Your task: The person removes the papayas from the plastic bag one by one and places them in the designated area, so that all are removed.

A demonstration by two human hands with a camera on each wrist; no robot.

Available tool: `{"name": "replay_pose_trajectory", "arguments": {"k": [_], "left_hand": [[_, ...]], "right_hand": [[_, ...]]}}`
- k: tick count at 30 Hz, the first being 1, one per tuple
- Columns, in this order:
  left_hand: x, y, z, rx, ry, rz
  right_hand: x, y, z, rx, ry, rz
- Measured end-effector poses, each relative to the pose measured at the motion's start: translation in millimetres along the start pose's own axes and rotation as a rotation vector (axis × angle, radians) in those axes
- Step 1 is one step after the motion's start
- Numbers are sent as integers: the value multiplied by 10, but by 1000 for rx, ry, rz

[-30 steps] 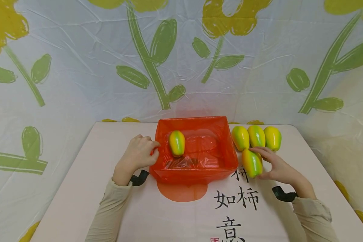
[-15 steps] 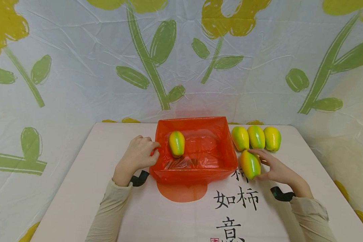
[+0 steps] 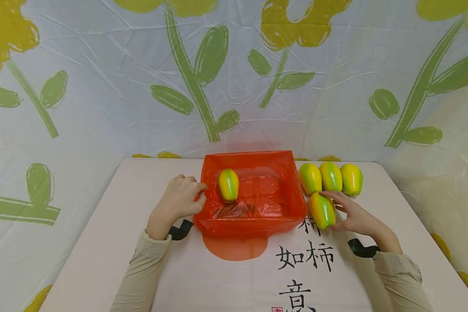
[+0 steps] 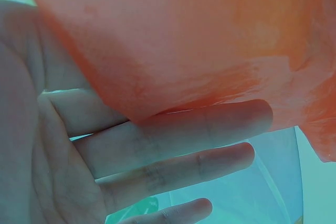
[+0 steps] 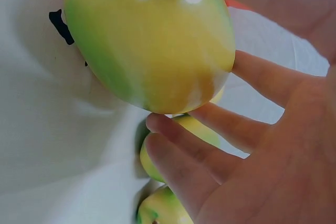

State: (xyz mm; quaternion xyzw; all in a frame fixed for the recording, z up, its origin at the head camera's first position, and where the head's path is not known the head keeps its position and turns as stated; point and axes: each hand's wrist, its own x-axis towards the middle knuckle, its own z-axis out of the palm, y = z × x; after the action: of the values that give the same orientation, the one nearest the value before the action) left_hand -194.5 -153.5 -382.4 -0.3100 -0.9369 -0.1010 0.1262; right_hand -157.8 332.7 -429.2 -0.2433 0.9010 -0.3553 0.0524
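Observation:
At the table's middle stands a box-shaped red plastic bag (image 3: 247, 227), its mouth facing up. One yellow-green mango (image 3: 228, 186) lies inside it on the left. My left hand (image 3: 179, 197) pinches the bag's left rim between thumb and index finger; in the left wrist view the other fingers (image 4: 178, 171) stretch along the outside. Right of the bag, my right hand (image 3: 352, 215) grips another mango (image 3: 322, 211) between thumb and fingers. That mango (image 5: 152, 45) fills the top of the right wrist view. Whether it touches the table cannot be told.
Three more mangoes (image 3: 331, 177) sit in a row behind the right hand, close to the bag's right side. The pale table cover (image 3: 218, 286) bears black written characters (image 3: 306, 255). A flower-patterned cloth (image 3: 132, 86) hangs behind and around the table.
My right hand has shifted slightly left with the mango in its grip, nearer the bag. The left hand and the bag have stayed in place.

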Motion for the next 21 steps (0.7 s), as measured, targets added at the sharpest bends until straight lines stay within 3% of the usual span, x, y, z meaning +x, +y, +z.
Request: {"name": "replay_pose_trajectory", "arguments": {"k": [7,21], "left_hand": [[1,5,-4,-1,6,4],[-2,-8,7,6,19,11]], "right_hand": [[17,6,3,16,-7,41],[31,25,25,10,-2,23]]}}
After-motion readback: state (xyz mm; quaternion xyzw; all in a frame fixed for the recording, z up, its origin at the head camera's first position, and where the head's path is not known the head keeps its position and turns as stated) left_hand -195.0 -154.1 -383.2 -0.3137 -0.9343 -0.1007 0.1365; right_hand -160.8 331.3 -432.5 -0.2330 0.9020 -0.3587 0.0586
